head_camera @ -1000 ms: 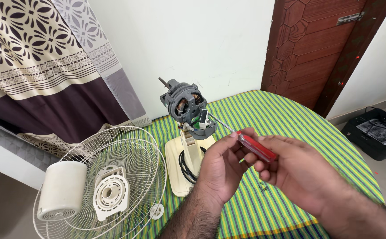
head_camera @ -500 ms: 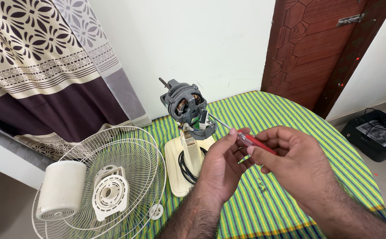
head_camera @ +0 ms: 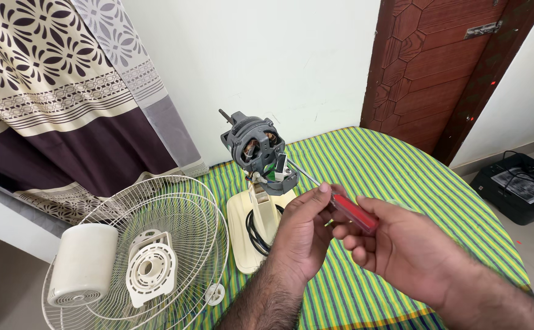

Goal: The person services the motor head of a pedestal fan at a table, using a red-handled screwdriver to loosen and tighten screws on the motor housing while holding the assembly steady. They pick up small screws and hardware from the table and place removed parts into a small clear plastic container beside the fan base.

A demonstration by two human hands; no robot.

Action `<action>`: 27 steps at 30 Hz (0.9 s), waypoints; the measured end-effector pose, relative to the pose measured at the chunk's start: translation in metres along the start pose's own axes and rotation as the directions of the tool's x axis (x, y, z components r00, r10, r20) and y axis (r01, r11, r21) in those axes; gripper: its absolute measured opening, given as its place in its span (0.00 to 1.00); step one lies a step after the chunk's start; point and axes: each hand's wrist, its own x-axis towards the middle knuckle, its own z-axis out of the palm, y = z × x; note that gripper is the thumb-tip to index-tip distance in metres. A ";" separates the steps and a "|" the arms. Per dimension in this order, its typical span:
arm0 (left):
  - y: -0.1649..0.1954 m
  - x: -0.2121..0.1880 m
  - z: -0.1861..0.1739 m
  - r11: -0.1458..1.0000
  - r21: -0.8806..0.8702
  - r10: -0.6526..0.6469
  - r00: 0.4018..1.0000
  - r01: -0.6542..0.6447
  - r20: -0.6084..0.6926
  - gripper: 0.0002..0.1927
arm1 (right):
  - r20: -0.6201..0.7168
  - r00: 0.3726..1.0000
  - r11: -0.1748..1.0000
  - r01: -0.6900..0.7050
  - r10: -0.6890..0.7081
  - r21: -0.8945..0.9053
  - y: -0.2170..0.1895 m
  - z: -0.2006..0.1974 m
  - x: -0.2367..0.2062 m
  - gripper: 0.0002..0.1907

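Over the green striped table point(head_camera: 401, 183), right hand point(head_camera: 407, 256) is closed around a red-handled screwdriver point(head_camera: 352, 212); left hand point(head_camera: 300, 235) pinches its shaft near the handle. The tip points at the grey fan motor point(head_camera: 256, 150) on the cream fan base point(head_camera: 242, 226). Best keep the shaft steadied and in line with the screw. Wire guard point(head_camera: 175, 244) and white motor cover point(head_camera: 83, 263) lie left.

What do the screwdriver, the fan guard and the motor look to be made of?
Screwdriver: red handle, glossy and slightly see-through, likely plastic; thin grey shaft looks like steel. Fan guard: thin wires in a cream coat, probably painted metal. Motor: dull grey housing, cast metal or plastic, with coppery windings showing in the openings.
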 end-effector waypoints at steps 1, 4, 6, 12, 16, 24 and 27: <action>-0.002 0.002 0.000 1.000 -0.006 -0.005 1.000 0.005 -0.027 0.17 | -0.093 0.995 0.997 0.035 -0.042 -0.075 0.001 0.003 -0.002 0.21; -0.006 0.006 0.001 1.000 -0.004 -0.021 0.996 0.020 -0.089 0.17 | -0.246 0.944 0.916 0.113 -0.220 -0.385 -0.003 0.015 -0.011 0.13; -0.006 0.006 0.002 0.999 0.022 -0.027 0.994 0.030 -0.103 0.19 | -0.179 0.917 0.734 0.156 -0.356 -0.661 -0.007 0.023 -0.015 0.15; 0.004 -0.002 0.006 0.986 -0.155 -0.066 0.998 0.064 -0.008 0.21 | -0.268 0.937 0.919 0.112 -0.224 -0.378 -0.011 0.027 -0.016 0.10; 0.002 -0.004 0.004 0.988 -0.139 -0.055 0.996 0.063 0.065 0.19 | -0.172 0.976 0.988 0.121 -0.135 -0.093 -0.010 0.021 -0.015 0.13; -0.014 0.007 -0.009 1.000 -0.027 -0.005 0.999 0.004 -0.036 0.17 | -0.211 0.931 0.847 0.155 -0.297 -0.509 -0.007 0.031 -0.018 0.14; -0.013 0.007 -0.007 0.999 0.009 -0.030 0.997 0.031 -0.065 0.18 | -0.230 0.914 0.804 0.150 -0.335 -0.576 -0.009 0.030 -0.018 0.14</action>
